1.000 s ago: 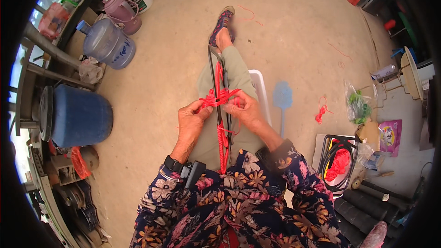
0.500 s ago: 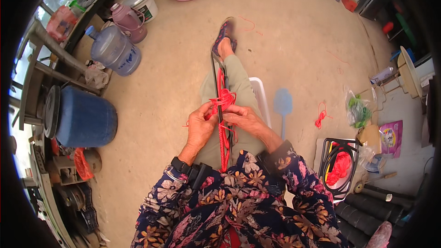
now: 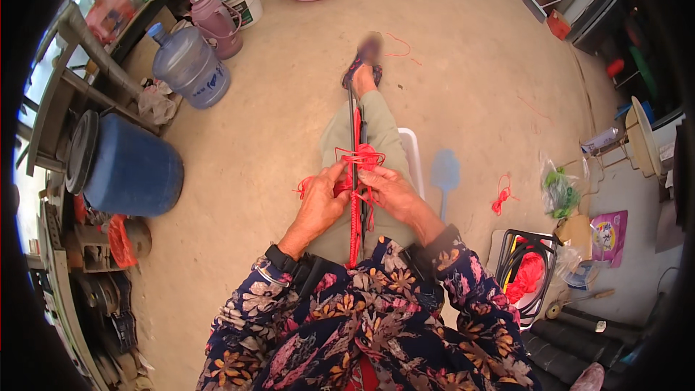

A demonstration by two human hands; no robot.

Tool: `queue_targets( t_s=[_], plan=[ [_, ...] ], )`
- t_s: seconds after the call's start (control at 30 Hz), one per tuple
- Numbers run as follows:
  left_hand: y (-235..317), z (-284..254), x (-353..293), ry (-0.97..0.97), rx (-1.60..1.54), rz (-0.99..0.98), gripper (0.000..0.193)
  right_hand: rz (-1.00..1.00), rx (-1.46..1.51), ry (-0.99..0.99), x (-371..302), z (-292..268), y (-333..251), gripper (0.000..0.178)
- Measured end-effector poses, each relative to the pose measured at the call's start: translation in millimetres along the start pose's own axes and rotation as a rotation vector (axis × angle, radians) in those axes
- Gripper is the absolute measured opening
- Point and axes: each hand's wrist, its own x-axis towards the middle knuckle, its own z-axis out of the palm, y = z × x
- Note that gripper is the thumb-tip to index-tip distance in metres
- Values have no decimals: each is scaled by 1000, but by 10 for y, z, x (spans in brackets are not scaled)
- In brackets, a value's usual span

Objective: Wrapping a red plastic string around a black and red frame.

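A narrow black frame (image 3: 352,119) stands lengthwise between my legs, its far end near my shoe. Red cord is woven tightly along its near part (image 3: 355,237), and a loose red cord bundle (image 3: 371,155) wraps across its middle. My left hand (image 3: 318,201) grips red cord at the left of the frame, fingers bent in; some strands stick out beyond its wrist side. From the right, my right hand (image 3: 394,192) pinches the cord close to the rods, thumb and forefinger together. The exact strands under the fingertips are hidden.
Beside my right leg is a white plastic bin's rim (image 3: 412,156), then a blue fly swatter (image 3: 445,170). Black frames (image 3: 507,264) with red cord lie at right. A small cord bundle (image 3: 499,203) is on the floor. A blue barrel (image 3: 134,166) and water jug (image 3: 192,69) stand left.
The view has shifted slightly. Both hands stay at the frame's middle; the cord loops there now spread wider across the rods, and more strands show left of my left hand.
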Motion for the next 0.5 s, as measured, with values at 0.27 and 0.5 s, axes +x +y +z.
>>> queue_targets(
  t_s=[0.27, 0.5],
  plan=[
    [124, -145, -189, -40, -460, -320, 28, -243, -900, -1, -378, -175, -645, 25],
    [148, -109, -268, -207, -844, -451, 43, -218, -909, -76, -1076, -50, -1253, 26]
  ],
)
